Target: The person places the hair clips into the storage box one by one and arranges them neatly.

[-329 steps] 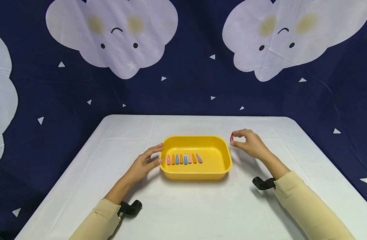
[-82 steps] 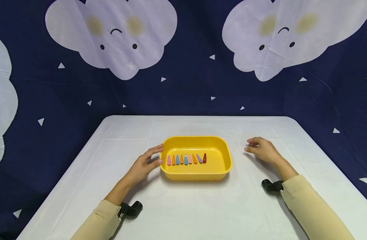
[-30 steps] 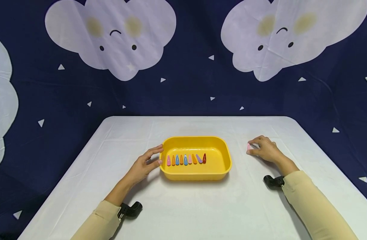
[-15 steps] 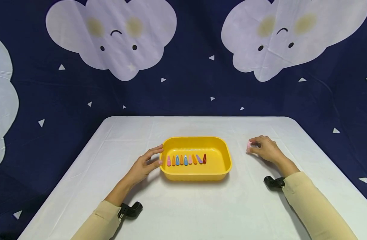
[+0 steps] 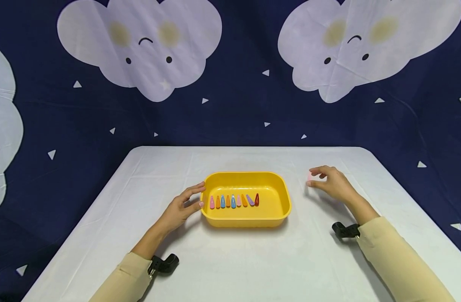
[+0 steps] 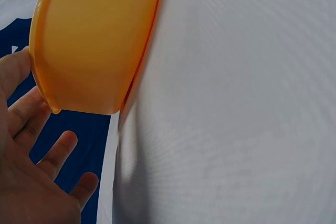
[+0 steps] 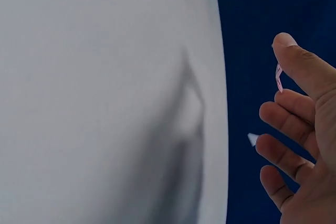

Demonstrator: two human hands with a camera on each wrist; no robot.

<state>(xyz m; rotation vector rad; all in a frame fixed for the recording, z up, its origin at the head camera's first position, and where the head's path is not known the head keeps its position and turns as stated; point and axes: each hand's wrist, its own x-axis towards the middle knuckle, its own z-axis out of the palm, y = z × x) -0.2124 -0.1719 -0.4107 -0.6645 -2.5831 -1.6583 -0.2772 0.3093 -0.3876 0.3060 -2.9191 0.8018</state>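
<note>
My right hand point(image 5: 336, 184) pinches a light pink snap hair clip point(image 7: 279, 78) between thumb and forefinger, held on end above the table to the right of the tray. In the right wrist view the other fingers are loosely bent. My left hand point(image 5: 177, 209) touches the left end of a yellow tray point(image 5: 245, 222), thumb and fingertips against its rim, the fingers spread. Inside the tray several hair clips stand in a row: a pink clip point(image 5: 212, 202) at the left, then orange, blue and others, up to a purple clip point(image 5: 250, 200) and a dark red clip point(image 5: 257, 199).
A white cloth covers the table point(image 5: 238, 264). The tray's bare floor point(image 5: 272, 205) shows to the right of the row. Behind the table hangs a dark blue curtain point(image 5: 245, 113) with clouds. Each wrist carries a black camera point(image 5: 164, 263).
The red clip, earlier in the right hand, now lies at the row's right end. The right hand has since picked up a pink clip and lifted it slightly. The left hand stays put.
</note>
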